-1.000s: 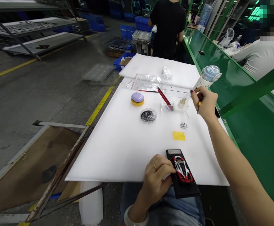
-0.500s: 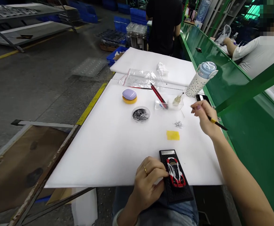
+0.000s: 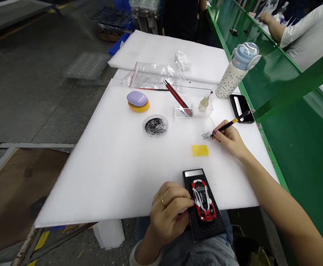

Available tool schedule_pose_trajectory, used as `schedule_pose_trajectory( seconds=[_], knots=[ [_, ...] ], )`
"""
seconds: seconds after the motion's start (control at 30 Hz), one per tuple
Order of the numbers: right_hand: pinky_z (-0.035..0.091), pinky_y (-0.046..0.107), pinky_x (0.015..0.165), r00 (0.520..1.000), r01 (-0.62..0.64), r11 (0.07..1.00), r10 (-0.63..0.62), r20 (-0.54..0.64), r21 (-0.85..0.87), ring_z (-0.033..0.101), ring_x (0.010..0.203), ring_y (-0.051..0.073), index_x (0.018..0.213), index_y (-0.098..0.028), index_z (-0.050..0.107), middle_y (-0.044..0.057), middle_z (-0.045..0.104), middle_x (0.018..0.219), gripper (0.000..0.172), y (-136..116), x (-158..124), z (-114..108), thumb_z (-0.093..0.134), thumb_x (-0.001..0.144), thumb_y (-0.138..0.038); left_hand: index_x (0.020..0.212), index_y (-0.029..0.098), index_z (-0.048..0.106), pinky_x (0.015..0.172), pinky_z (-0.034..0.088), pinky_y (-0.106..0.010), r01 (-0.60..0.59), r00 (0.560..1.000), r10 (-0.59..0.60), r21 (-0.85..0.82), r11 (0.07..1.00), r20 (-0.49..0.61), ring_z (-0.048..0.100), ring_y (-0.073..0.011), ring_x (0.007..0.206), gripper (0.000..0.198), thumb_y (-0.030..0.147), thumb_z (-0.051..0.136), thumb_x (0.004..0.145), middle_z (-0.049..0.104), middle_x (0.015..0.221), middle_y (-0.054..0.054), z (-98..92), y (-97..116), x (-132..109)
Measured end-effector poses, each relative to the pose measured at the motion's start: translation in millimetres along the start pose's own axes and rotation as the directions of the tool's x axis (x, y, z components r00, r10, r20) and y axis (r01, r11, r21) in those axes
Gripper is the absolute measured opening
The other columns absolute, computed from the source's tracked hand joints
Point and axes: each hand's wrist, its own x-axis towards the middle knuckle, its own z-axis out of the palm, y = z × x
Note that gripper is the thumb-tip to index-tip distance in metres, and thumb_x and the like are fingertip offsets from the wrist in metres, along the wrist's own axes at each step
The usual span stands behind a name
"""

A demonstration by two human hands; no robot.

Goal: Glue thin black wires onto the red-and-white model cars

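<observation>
My left hand (image 3: 170, 210) is closed on the left edge of a black textured display base (image 3: 207, 231), held tilted at the table's front edge. On that base sits a red, white and black model car (image 3: 204, 201). My right hand (image 3: 229, 138) pinches a slim black pen-like tool with a yellow band (image 3: 228, 125), its kind unclear. The tool's tip is at a small pile of fine black strands (image 3: 206, 135). Just below the pile lies a yellow rectangular piece (image 3: 200, 150). A round clear dish (image 3: 155, 126) with many black strands stands to the left.
A clear tray (image 3: 183, 112) supports red-and-black tweezers-like tools (image 3: 178, 98) and a small bottle (image 3: 204, 103). A purple-and-yellow oval object (image 3: 138, 100), plastic bag (image 3: 158, 74), dotted flask (image 3: 232, 75) and phone (image 3: 241, 105) surround the work. Another person's arm (image 3: 278, 31) shows beyond the green partition.
My right hand has moved left and down to the strand pile, and its tool now points up to the right. The left hand still holds the base. The view has tilted down.
</observation>
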Motion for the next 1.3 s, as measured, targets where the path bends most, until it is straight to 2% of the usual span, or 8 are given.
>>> schedule_pose_trajectory(
  seconds=[0.23,0.47,0.67,0.77,0.87,1.1,1.2,1.3],
  knots=[
    [0.045,0.033,0.064,0.999,0.026,0.994,-0.023,0.033,-0.107,0.064,0.069,0.019,0.083,-0.023,0.059,0.001,0.067,0.073,0.040,2.4,-0.6,0.6,0.074,0.083,-0.059,0.087,0.016,0.064,0.066,0.053,-0.029,-0.001,1.000,0.001,0.008,1.000,-0.008,0.058,-0.0146,0.075,0.014,0.019,0.059,0.100,0.065,0.080,-0.004,-0.6,0.2,1.6],
    [0.041,0.032,0.059,0.998,0.061,0.981,-0.058,0.018,-0.182,0.057,0.062,0.017,0.081,-0.023,0.059,0.001,0.066,0.069,0.032,0.4,-1.7,4.6,0.072,0.085,-0.052,0.089,0.016,0.063,0.066,0.053,-0.029,0.000,1.000,0.000,0.003,1.000,0.003,0.059,-0.0145,0.076,0.013,0.019,0.058,0.100,0.064,0.080,-0.004,-0.9,0.6,0.6],
    [0.038,0.030,0.056,0.983,0.030,0.994,-0.048,-0.177,-0.102,0.055,0.056,0.015,0.081,-0.024,0.055,-0.002,0.063,0.062,0.025,2.3,-4.6,1.9,0.072,0.083,-0.042,0.088,0.015,0.063,0.068,0.053,-0.029,-0.008,1.000,0.008,-0.002,1.000,-0.003,0.058,-0.0143,0.078,0.010,0.014,0.060,0.097,0.064,0.082,-0.003,-0.1,-0.2,-1.0],
    [0.038,0.030,0.055,0.954,-0.037,0.991,-0.003,-0.298,-0.130,0.054,0.054,0.015,0.077,-0.024,0.054,-0.003,0.061,0.059,0.019,2.5,-5.3,-3.0,0.071,0.080,-0.031,0.089,0.015,0.064,0.069,0.052,-0.029,-0.007,1.000,0.007,-0.013,1.000,0.004,0.058,-0.0144,0.079,0.009,0.013,0.061,0.097,0.064,0.083,-0.004,-0.6,-0.8,-1.1],
    [0.038,0.031,0.056,0.935,-0.117,0.980,0.053,-0.351,-0.163,0.054,0.053,0.015,0.074,-0.023,0.053,-0.002,0.061,0.057,0.016,2.3,-3.6,-4.8,0.068,0.079,-0.022,0.089,0.014,0.064,0.069,0.052,-0.029,-0.012,1.000,0.012,-0.013,1.000,0.008,0.058,-0.0145,0.079,0.008,0.011,0.061,0.096,0.064,0.084,-0.004,-1.1,-0.6,-0.4],
    [0.038,0.030,0.056,0.947,-0.150,0.986,0.123,-0.295,-0.070,0.052,0.054,0.013,0.074,-0.023,0.052,-0.001,0.062,0.056,0.013,-16.8,-6.5,-13.3,0.065,0.078,-0.023,0.089,0.013,0.064,0.070,0.051,-0.028,-0.018,1.000,0.019,-0.022,1.000,0.019,0.058,-0.0141,0.081,0.008,0.007,0.061,0.093,0.063,0.085,-0.004,-1.1,0.4,0.2],
    [0.038,0.029,0.053,0.954,-0.251,0.961,0.226,-0.197,-0.116,0.053,0.053,0.014,0.078,-0.023,0.053,-0.002,0.062,0.055,0.015,-30.1,-22.1,-20.0,0.067,0.076,-0.027,0.089,0.013,0.064,0.071,0.052,-0.028,-0.019,1.000,0.020,-0.034,0.999,0.023,0.058,-0.0139,0.082,0.010,0.003,0.063,0.091,0.063,0.085,-0.004,-1.2,-0.1,-0.5],
    [0.037,0.029,0.052,0.939,-0.339,0.923,0.318,-0.134,-0.184,0.055,0.052,0.015,0.080,-0.023,0.052,-0.002,0.062,0.054,0.019,-32.1,-40.9,-20.1,0.068,0.074,-0.032,0.088,0.012,0.064,0.071,0.052,-0.029,-0.017,1.000,0.018,-0.042,0.999,0.023,0.057,-0.0138,0.082,0.012,0.001,0.062,0.090,0.063,0.085,-0.004,-1.4,-0.2,-0.5]
  ],
)
